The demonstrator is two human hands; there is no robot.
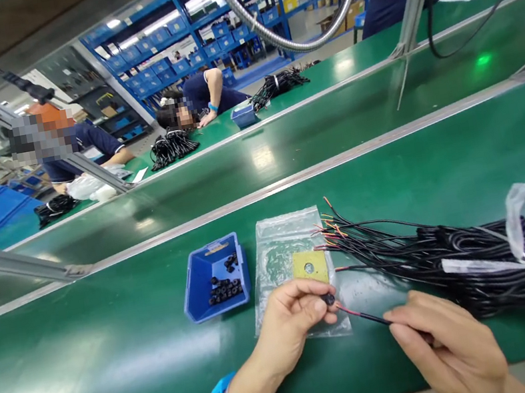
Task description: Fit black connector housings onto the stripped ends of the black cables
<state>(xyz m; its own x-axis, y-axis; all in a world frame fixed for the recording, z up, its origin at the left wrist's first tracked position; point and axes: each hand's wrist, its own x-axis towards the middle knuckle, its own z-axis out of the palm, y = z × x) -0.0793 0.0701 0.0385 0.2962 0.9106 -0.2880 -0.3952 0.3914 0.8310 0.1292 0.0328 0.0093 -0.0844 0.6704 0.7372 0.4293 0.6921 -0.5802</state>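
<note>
The left hand (294, 319) pinches a small black fitting (329, 299) between thumb and fingers; the right hand (448, 340) grips a black cable (374, 318), its red wire (348, 311) at the fitting, though I can't tell whether it is inside. Both work near the front edge of a green bench (94, 368), the left over a clear plastic bag (273, 232). Green surface spreads left of a blue bin (190, 298) holding loose black pieces (225, 290); a tied cable bundle (486, 255) crowds the right. A metal rail (262, 194) edges the far side. Beyond, two co-workers (224, 91) bend before blue shelves (185, 47) of bins.
</note>
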